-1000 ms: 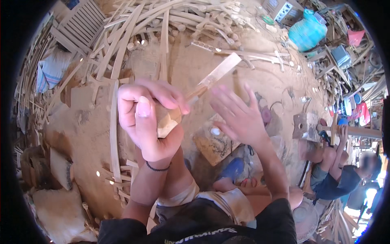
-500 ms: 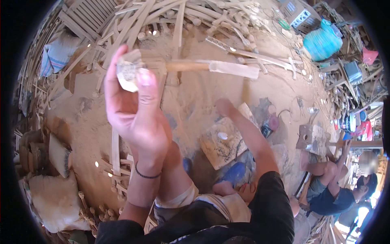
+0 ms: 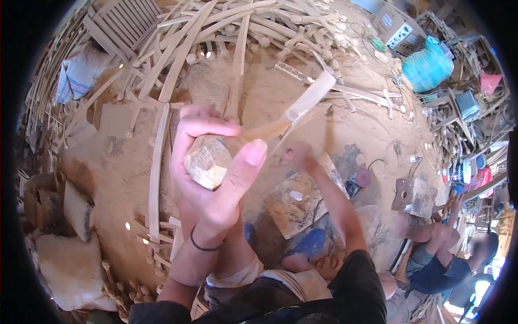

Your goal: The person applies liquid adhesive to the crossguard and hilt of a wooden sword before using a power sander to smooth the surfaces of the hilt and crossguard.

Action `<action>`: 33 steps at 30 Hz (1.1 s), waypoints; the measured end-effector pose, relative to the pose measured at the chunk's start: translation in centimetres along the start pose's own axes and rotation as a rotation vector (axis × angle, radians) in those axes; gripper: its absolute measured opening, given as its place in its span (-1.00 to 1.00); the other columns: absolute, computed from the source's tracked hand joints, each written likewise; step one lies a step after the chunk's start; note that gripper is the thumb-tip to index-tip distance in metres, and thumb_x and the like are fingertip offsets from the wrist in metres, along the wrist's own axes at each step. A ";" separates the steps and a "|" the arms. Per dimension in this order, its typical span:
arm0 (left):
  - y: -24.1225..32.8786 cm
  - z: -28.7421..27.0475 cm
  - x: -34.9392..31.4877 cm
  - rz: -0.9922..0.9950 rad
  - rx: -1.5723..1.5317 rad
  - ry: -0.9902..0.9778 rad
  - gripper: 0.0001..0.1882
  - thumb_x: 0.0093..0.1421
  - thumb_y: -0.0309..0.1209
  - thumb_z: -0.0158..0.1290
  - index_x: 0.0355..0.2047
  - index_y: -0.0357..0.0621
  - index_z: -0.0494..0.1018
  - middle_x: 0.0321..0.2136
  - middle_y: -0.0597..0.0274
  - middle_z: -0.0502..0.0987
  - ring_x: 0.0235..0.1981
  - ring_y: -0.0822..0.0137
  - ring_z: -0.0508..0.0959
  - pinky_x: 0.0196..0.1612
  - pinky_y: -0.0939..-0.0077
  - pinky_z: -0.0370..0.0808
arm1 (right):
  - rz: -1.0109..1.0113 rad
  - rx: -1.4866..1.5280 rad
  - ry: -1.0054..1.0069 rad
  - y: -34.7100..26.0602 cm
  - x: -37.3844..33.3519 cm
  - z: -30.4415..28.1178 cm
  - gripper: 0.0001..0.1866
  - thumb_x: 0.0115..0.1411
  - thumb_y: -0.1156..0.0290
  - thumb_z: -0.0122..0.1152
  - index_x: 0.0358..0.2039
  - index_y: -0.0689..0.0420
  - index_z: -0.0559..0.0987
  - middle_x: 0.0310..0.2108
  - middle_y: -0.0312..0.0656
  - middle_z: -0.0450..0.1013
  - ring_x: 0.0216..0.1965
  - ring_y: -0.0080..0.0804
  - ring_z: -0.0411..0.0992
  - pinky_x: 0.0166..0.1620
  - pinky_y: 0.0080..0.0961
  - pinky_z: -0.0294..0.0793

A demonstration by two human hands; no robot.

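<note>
My left hand (image 3: 208, 156) is raised in front of me, fingers and thumb wrapped round a roughly carved wooden stick (image 3: 206, 161). Its faceted knob faces me; the shaft runs away to the upper right and ends in a pale, flat part, blurred by motion. Lower and further right, my right hand (image 3: 298, 155) is curled into a loose fist; whatever it holds, if anything, is hidden. Beneath my right forearm lies a worn wooden block (image 3: 280, 205) with a small white object (image 3: 295, 195) on top. A brown handle-like piece (image 3: 329, 135) shows just beyond it.
Long wooden sticks (image 3: 216, 27) are heaped at the far side. Stuffed sacks (image 3: 70, 264) lie at the left. Blue footwear (image 3: 307, 243) is beside the block. Another person (image 3: 442, 264) sits at the right near a second block (image 3: 413, 189). A turquoise bag (image 3: 429, 65) stands back right.
My left hand has come lower and to the right, turning the stick so its knob faces me and its far end points upward to the right. My right hand has shifted slightly down.
</note>
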State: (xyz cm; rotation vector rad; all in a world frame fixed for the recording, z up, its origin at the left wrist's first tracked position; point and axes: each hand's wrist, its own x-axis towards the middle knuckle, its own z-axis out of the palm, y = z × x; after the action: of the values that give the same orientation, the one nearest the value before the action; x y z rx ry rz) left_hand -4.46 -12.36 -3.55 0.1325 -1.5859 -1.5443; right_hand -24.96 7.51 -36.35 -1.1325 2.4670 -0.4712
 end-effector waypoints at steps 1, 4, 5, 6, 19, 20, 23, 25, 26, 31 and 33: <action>0.3 0.2 0.0 -0.001 -0.103 -0.009 -0.63 0.06 -0.47 0.37 -0.14 -0.20 0.48 -0.11 0.11 0.41 -0.05 0.27 0.49 0.05 0.29 0.49 | 0.022 0.079 0.146 -3.5 -1.8 -3.6 -0.85 0.13 0.29 0.38 -0.32 0.03 0.77 -0.36 -0.02 0.67 -0.37 -0.05 0.64 -0.24 -0.19 0.59; 2.0 2.0 -0.9 -0.070 -0.324 -0.116 -0.66 0.07 -0.53 0.31 -0.18 -0.17 0.44 -0.11 0.11 0.37 -0.20 0.30 0.51 -0.02 0.20 0.50 | -0.159 0.222 0.656 -10.8 -9.9 -16.8 -0.92 0.08 0.50 0.44 -0.37 0.08 0.75 -0.40 -0.18 0.64 -0.40 -0.24 0.59 -0.29 -0.36 0.57; 2.5 2.5 -1.3 -0.100 -0.363 -0.168 -0.66 0.08 -0.52 0.29 -0.17 -0.16 0.41 -0.10 0.13 0.35 -0.27 0.32 0.51 -0.03 0.15 0.48 | -0.226 0.227 0.819 -12.7 -11.6 -19.9 -0.90 0.06 0.56 0.44 -0.39 0.08 0.74 -0.43 -0.24 0.61 -0.42 -0.27 0.57 -0.32 -0.37 0.57; 2.1 2.8 -1.5 -0.032 -0.342 -0.223 -0.67 0.09 -0.57 0.27 -0.18 -0.17 0.40 -0.11 0.13 0.35 -0.37 0.38 0.53 -0.15 0.18 0.53 | -0.264 0.113 0.894 -14.1 -12.7 -22.3 -0.89 0.07 0.55 0.45 -0.36 0.08 0.75 -0.42 -0.25 0.60 -0.41 -0.28 0.56 -0.31 -0.39 0.56; 3.0 4.2 -3.0 0.096 -0.243 -0.323 -0.70 0.11 -0.60 0.27 -0.19 -0.17 0.42 -0.13 0.13 0.37 -0.41 0.40 0.55 -0.15 0.20 0.57 | -0.158 -0.349 0.755 -16.8 -15.6 -22.4 -0.18 0.21 0.05 0.42 0.46 -0.07 0.38 -0.40 -0.31 0.47 -0.39 -0.33 0.49 -0.37 -0.39 0.52; 3.1 4.1 -3.0 0.099 -0.236 -0.329 -0.71 0.11 -0.60 0.27 -0.20 -0.17 0.42 -0.13 0.13 0.37 -0.42 0.40 0.55 -0.15 0.20 0.57 | -0.146 -0.397 0.680 -17.0 -15.7 -21.9 -0.12 0.23 -0.01 0.40 0.51 -0.11 0.31 -0.43 -0.30 0.45 -0.41 -0.33 0.49 -0.39 -0.38 0.52; 3.3 4.0 -3.3 0.098 -0.232 -0.338 -0.72 0.10 -0.61 0.25 -0.21 -0.16 0.42 -0.14 0.13 0.37 -0.42 0.39 0.55 -0.15 0.20 0.58 | -0.084 -0.496 0.551 -16.5 -16.4 -21.2 -0.10 0.22 -0.15 0.35 0.53 -0.26 0.27 -0.49 -0.26 0.44 -0.50 -0.30 0.48 -0.46 -0.35 0.51; 3.4 4.4 -3.6 0.077 -0.246 -0.333 -0.72 0.08 -0.63 0.24 -0.22 -0.15 0.42 -0.15 0.14 0.38 -0.43 0.38 0.55 -0.16 0.20 0.58 | -0.073 -0.433 0.632 -15.3 -16.4 -21.6 -0.07 0.21 -0.19 0.34 0.54 -0.34 0.23 -0.53 -0.26 0.43 -0.54 -0.27 0.47 -0.49 -0.33 0.50; 3.2 4.2 -3.7 0.086 -0.227 -0.344 -0.71 0.08 -0.63 0.24 -0.23 -0.15 0.42 -0.15 0.14 0.38 -0.43 0.39 0.55 -0.16 0.20 0.58 | -0.068 -0.400 0.671 -15.0 -16.4 -21.6 -0.06 0.20 -0.21 0.33 0.55 -0.38 0.21 -0.55 -0.26 0.43 -0.57 -0.26 0.47 -0.50 -0.32 0.49; 3.5 4.1 -3.4 0.086 -0.260 -0.364 -0.69 0.04 -0.64 0.25 -0.24 -0.14 0.42 -0.16 0.15 0.38 -0.44 0.38 0.54 -0.18 0.22 0.56 | -0.070 -0.353 0.607 -14.7 -16.9 -21.6 -0.04 0.22 -0.20 0.33 0.56 -0.36 0.16 -0.56 -0.22 0.45 -0.56 -0.21 0.50 -0.49 -0.28 0.50; 3.3 4.0 -3.3 0.090 -0.263 -0.388 -0.70 0.03 -0.64 0.24 -0.24 -0.14 0.42 -0.16 0.15 0.39 -0.45 0.38 0.54 -0.20 0.23 0.55 | -0.068 -0.212 0.588 -14.9 -17.0 -21.5 -0.05 0.22 -0.18 0.34 0.56 -0.37 0.16 -0.55 -0.19 0.47 -0.55 -0.18 0.51 -0.46 -0.25 0.52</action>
State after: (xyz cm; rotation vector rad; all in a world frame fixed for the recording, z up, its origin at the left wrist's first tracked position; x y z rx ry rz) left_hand -3.42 -6.62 -1.78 -0.4003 -1.6331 -1.7642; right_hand -15.36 14.48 -7.48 -1.3096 3.0478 -0.6502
